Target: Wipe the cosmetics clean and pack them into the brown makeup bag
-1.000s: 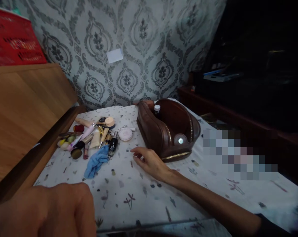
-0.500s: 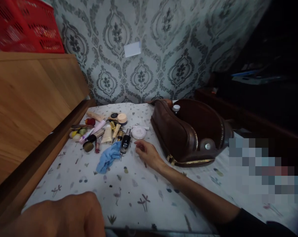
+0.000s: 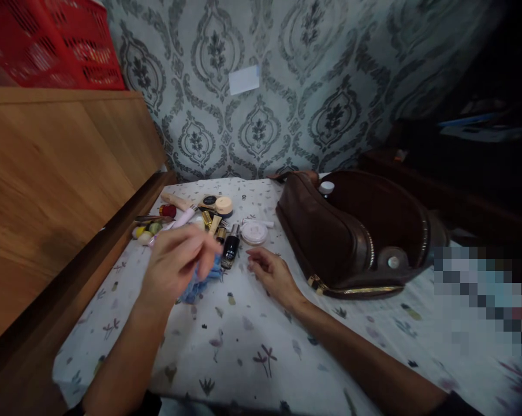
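My left hand [image 3: 181, 260], a little blurred, hangs over the blue cloth [image 3: 196, 289] with its fingers loosely bent and apart; I see nothing in it. It hides part of the makeup pile. Right of its fingertips lies a dark glass bottle [image 3: 231, 248] with a shiny cap. My right hand [image 3: 273, 274] rests on the patterned sheet, fingers loosely curled and holding nothing visible. Just beyond its fingertips is a round white compact [image 3: 254, 232]. Several cosmetics lie farther left, among them a peach-topped jar [image 3: 223, 205] and a gold-capped tube [image 3: 214, 224].
A brown leather bag [image 3: 330, 242] stands unzipped on the right, a white-capped bottle [image 3: 326, 188] inside it. A wooden panel [image 3: 70, 156] borders the left, with a red basket [image 3: 70, 46] on top. Patterned wallpaper [image 3: 261, 130] covers the back wall.
My left hand has moved forward from the near edge to above the blue cloth. My right hand stays beside the compact. The whole view has shifted slightly.
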The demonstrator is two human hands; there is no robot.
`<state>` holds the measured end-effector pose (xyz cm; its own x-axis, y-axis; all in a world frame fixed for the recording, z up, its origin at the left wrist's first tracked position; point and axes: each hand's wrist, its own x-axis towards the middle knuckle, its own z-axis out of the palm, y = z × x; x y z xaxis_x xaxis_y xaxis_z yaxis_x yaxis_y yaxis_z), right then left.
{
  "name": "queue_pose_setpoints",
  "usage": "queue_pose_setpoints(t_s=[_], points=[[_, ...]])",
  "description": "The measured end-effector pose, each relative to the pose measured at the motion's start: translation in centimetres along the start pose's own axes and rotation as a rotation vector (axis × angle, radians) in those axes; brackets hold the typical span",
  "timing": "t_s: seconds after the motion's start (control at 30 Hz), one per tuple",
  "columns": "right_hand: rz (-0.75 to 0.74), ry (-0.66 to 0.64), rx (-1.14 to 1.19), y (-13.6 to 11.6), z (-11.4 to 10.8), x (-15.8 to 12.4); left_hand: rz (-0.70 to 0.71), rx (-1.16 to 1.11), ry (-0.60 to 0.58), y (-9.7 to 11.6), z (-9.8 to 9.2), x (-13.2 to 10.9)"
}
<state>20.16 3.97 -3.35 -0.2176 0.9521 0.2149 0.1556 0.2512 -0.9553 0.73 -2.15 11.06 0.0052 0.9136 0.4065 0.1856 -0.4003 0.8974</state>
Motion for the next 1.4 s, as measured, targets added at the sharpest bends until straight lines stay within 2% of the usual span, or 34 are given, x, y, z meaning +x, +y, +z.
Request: queue_pose_setpoints(t_s=[0.07,0.17,0.27,0.37,0.53,0.7,0.87,0.93,1.0,1.1,1.17,1.27,1.33,1.4], points=[[0.024,-0.002,0.043,-0.1,0.0,0.1,-0.048,0.158,-0.015,-2.2,0.8,1.6],[0.056,0.003,0.103,-0.1,-0.1,0.2,-0.048,0.65,-0.065,-6.1,2.2,3.3],[0.075,0.004,0.131,0.1,-0.1,0.2,0.022,1.062,-0.11,-9.1,3.5,3.1],[0.079,-0.002,0.148,0.3,0.1,0.1,0.075,1.256,-0.132,-10.6,4.5,2.1],[0.089,0.026,0.179,0.4,0.0,0.2,0.064,1.247,-0.186,-11.0,4.6,1.3],[0.123,-0.007,0.226,0.3,-0.9,0.5,0.084,1.105,-0.159,-10.4,3.7,1.1],[0.104,-0.153,0.302,-0.3,-1.3,0.6,0.174,0.871,-0.139,-10.3,4.4,0.2],[0.051,-0.193,0.365,-0.7,-1.2,0.6,0.208,0.836,-0.198,-10.4,4.8,-0.2],[0.034,-0.192,0.435,-1.1,-1.3,0.6,0.247,0.815,-0.336,-10.0,4.5,-0.1],[0.116,-0.148,0.482,-1.4,-1.4,0.5,0.25,0.847,-0.558,-8.5,2.4,0.6],[0.167,-0.116,0.478,-1.4,-1.5,0.5,0.186,0.956,-0.595,-7.4,0.1,1.2],[0.192,-0.107,0.488,-1.5,-1.6,0.6,0.011,1.039,-0.718,-6.7,-2.9,1.4],[0.194,-0.111,0.508,-1.5,-1.6,0.6,-0.067,1.031,-0.776,-6.9,-3.6,1.3],[0.194,-0.109,0.513,-1.6,-1.7,0.6,-0.061,0.975,-0.77,-7.1,-3.2,1.2]])
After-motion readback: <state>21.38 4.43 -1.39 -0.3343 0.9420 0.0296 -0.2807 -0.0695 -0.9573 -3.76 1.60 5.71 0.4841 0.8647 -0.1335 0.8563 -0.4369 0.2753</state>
